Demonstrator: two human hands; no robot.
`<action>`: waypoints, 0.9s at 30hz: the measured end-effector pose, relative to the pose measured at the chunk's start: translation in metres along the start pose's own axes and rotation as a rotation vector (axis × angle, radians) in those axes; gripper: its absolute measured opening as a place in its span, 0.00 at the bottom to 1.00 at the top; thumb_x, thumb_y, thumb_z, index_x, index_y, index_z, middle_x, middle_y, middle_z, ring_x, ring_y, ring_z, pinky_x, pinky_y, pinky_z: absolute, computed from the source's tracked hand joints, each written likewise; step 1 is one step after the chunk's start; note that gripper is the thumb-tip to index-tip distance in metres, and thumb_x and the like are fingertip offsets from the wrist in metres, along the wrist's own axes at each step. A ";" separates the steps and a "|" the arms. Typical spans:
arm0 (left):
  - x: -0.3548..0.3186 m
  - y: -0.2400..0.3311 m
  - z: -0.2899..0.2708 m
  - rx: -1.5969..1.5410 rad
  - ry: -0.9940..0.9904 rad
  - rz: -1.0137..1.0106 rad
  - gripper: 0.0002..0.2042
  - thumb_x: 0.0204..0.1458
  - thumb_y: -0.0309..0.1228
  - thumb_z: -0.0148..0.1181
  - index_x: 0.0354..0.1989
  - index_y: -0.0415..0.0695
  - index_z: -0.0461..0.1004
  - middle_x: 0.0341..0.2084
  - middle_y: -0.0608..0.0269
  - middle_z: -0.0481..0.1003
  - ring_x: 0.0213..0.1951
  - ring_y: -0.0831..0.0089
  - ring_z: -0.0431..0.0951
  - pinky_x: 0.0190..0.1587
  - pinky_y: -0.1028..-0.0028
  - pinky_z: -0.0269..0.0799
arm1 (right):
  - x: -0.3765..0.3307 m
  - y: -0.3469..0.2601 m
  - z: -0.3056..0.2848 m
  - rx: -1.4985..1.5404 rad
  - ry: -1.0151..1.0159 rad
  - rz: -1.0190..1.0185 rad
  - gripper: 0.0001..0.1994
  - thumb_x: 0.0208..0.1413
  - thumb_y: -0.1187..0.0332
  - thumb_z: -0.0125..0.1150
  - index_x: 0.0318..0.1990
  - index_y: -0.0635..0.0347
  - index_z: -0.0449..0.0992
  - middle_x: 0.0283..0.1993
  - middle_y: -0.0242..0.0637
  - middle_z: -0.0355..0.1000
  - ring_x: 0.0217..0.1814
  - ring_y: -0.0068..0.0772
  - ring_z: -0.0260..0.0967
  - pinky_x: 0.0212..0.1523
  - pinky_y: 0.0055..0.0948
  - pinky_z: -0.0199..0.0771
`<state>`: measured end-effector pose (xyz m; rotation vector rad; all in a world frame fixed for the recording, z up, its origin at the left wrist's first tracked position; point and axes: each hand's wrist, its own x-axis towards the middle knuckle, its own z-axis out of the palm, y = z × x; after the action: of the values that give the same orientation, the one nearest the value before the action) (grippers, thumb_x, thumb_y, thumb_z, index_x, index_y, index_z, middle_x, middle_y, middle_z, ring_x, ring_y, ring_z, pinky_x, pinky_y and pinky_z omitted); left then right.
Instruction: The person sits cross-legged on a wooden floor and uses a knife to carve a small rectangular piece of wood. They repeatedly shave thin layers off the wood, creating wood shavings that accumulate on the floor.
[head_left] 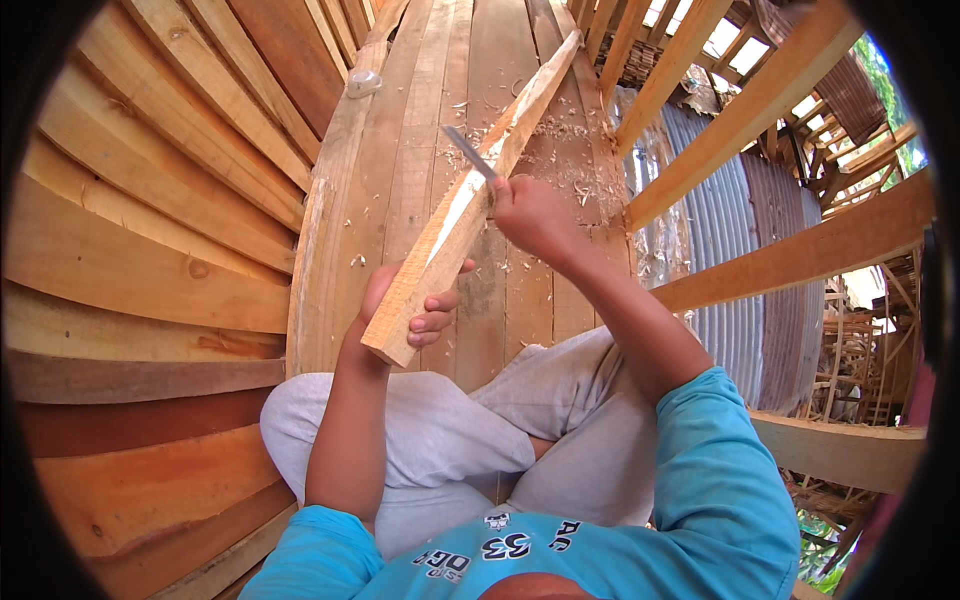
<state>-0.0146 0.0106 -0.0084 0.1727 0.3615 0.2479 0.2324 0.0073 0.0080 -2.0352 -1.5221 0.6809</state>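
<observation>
A long squared piece of wood [455, 225] slants from above my lap up to the far right, its far part narrower and freshly cut pale along the top. My left hand [432, 318] is wrapped round its near end from beneath, fingers showing on the right side. In my right hand [535, 220], closed in a fist, is a knife [468, 152]; its blade lies across the wood's upper face and points to the far left. The knife's handle is hidden inside the fist.
Curled wood shavings [580, 150] litter the plank floor [400, 170]. Stacked boards [170, 240] stand along the left. A clear plastic object [363, 83] lies at the far left. On the right are wooden rails [800, 255] with corrugated metal sheets [715, 220] beyond. My crossed legs [450, 430] are close below.
</observation>
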 end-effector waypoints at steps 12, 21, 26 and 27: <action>0.000 0.000 0.004 0.099 0.042 0.020 0.26 0.66 0.40 0.32 0.64 0.32 0.58 0.20 0.59 0.63 0.12 0.74 0.64 0.10 0.76 0.60 | 0.004 0.004 0.008 -0.003 0.084 0.050 0.22 0.67 0.58 0.46 0.33 0.68 0.79 0.30 0.61 0.75 0.37 0.65 0.74 0.41 0.54 0.71; -0.003 0.001 0.008 0.091 0.064 0.001 0.26 0.66 0.40 0.32 0.64 0.32 0.59 0.20 0.59 0.64 0.11 0.74 0.64 0.10 0.76 0.59 | 0.012 0.005 -0.002 -0.039 0.018 0.095 0.23 0.67 0.57 0.44 0.33 0.69 0.79 0.32 0.59 0.76 0.39 0.62 0.76 0.44 0.54 0.74; -0.004 0.005 0.005 0.155 0.079 0.017 0.26 0.66 0.41 0.32 0.63 0.33 0.59 0.20 0.59 0.64 0.11 0.75 0.64 0.10 0.75 0.59 | 0.000 0.000 0.006 -0.027 -0.018 -0.048 0.24 0.68 0.57 0.44 0.29 0.69 0.78 0.27 0.58 0.75 0.36 0.62 0.76 0.40 0.53 0.72; -0.003 0.004 0.006 0.148 0.085 0.016 0.26 0.66 0.41 0.32 0.63 0.33 0.59 0.20 0.59 0.65 0.11 0.75 0.64 0.10 0.75 0.59 | 0.004 -0.001 -0.002 -0.043 0.002 0.026 0.24 0.67 0.57 0.45 0.30 0.69 0.79 0.29 0.59 0.76 0.37 0.62 0.76 0.42 0.54 0.73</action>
<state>-0.0157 0.0124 -0.0006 0.3118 0.4630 0.2447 0.2342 0.0115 0.0097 -2.0900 -1.5246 0.6612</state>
